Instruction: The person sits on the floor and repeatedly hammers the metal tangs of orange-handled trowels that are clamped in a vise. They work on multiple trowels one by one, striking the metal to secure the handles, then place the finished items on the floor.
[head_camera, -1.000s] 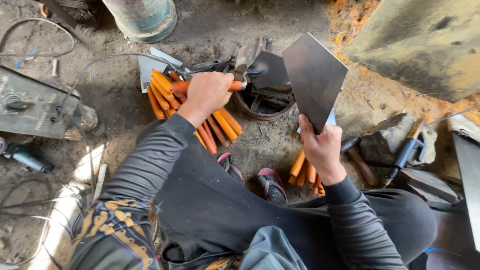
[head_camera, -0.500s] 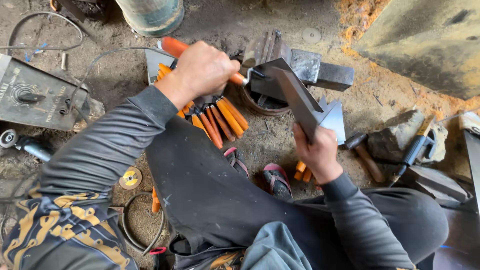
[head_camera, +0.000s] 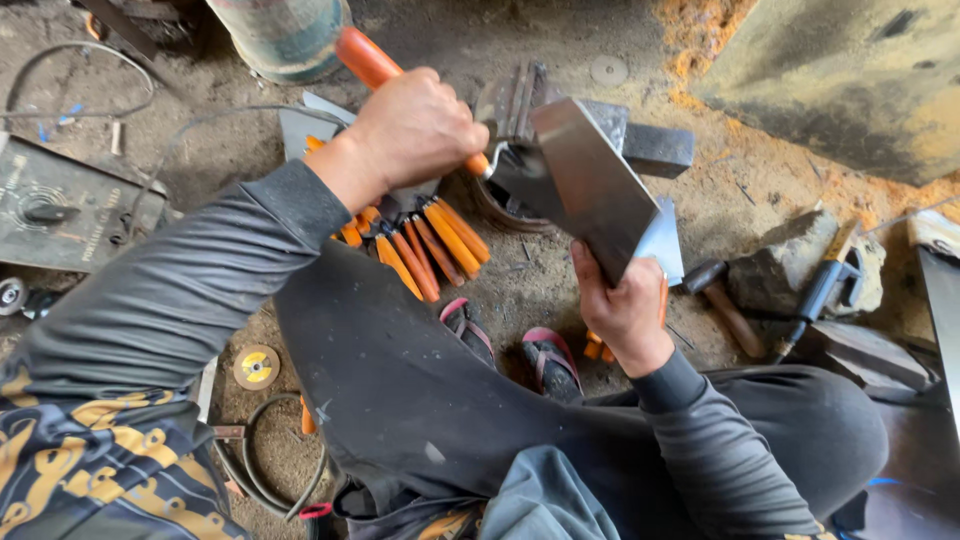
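Observation:
My left hand (head_camera: 415, 130) grips an orange-handled tool (head_camera: 368, 58) whose metal front end meets a flat steel blade (head_camera: 590, 185). My right hand (head_camera: 622, 305) holds that trapezoid blade by its lower corner, tilted, over a metal anvil block (head_camera: 655, 148). Under my left forearm lies a fan of several orange handles (head_camera: 430, 245) on the dirt floor. A few more orange handles (head_camera: 598, 347) show just below my right hand. My two sandalled feet (head_camera: 520, 345) rest between my knees.
A grey welding machine (head_camera: 70, 205) with cables sits at far left. A drum (head_camera: 285, 35) stands at the top. At right lie a hammer (head_camera: 725, 300), a stone (head_camera: 790, 270), a blue-handled tool (head_camera: 825, 285) and metal plates (head_camera: 940, 300). A grinding disc (head_camera: 257, 367) lies by my left knee.
My left hand has lifted the orange-handled tool off the pile and brought it to the blade. My right hand tilted the blade down from upright toward the anvil.

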